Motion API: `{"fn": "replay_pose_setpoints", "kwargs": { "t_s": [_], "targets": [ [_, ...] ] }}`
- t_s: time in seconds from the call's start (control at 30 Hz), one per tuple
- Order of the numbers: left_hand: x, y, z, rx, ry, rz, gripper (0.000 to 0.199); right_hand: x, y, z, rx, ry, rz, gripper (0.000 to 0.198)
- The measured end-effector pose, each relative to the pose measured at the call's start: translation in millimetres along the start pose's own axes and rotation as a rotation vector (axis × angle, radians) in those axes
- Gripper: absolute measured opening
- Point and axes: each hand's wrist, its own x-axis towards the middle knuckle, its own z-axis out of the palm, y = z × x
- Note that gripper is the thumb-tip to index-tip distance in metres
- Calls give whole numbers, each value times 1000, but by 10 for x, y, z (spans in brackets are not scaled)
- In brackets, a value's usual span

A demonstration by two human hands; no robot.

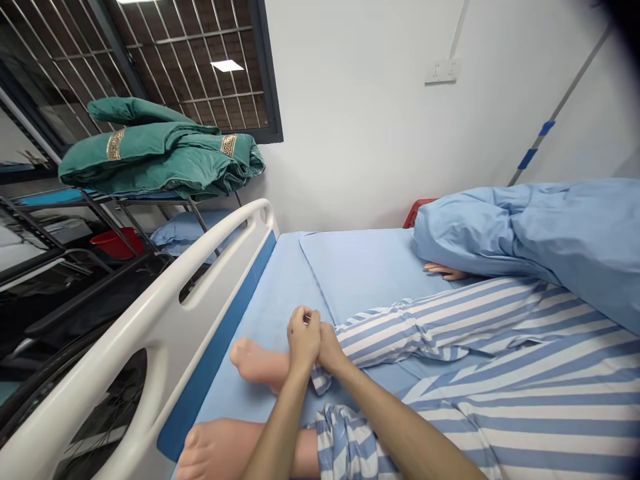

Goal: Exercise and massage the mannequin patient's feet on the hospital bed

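A figure that looks like a care manikin lies on the bed in blue-and-white striped trousers [430, 327]. My left hand [304, 337] is closed at the far leg's trouser cuff, beside the ankle, with its fingers curled. Touching it, my right hand [329, 347] is closed on the same trouser leg; its fingertips are hidden. Part of the cuff hangs below my wrists. The far foot [255, 360] is bare and points toward the footboard. Under my left forearm lies the near bare foot [215, 450], its trouser leg bunched above the ankle.
The white footboard [210, 267] rises at the left of the blue sheet [350, 260]. A blue quilt [500, 227] covers the upper body, with a hand [445, 270] showing beneath it. Behind the footboard are folded green bedding [165, 153], a red bucket [119, 243] and a wheelchair [75, 333].
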Motion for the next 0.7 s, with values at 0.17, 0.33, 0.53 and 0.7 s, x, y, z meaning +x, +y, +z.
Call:
{"fn": "replay_pose_setpoints", "kwargs": {
  "t_s": [0.17,0.33,0.53,0.7],
  "targets": [
    [-49,-386,-38,-51,-142,-9,24,-5,-50,-7,261,189,96,34],
    [-164,-379,-41,400,-387,173,23,-20,-58,-108,82,346,50,37],
    [-326,-332,-250,1067,-621,367,30,-47,21,-111,-291,207,-66,39],
    [-354,-187,-692,1230,-578,481,35,-65,21,-109,-495,53,-81,33]
  ]
}}
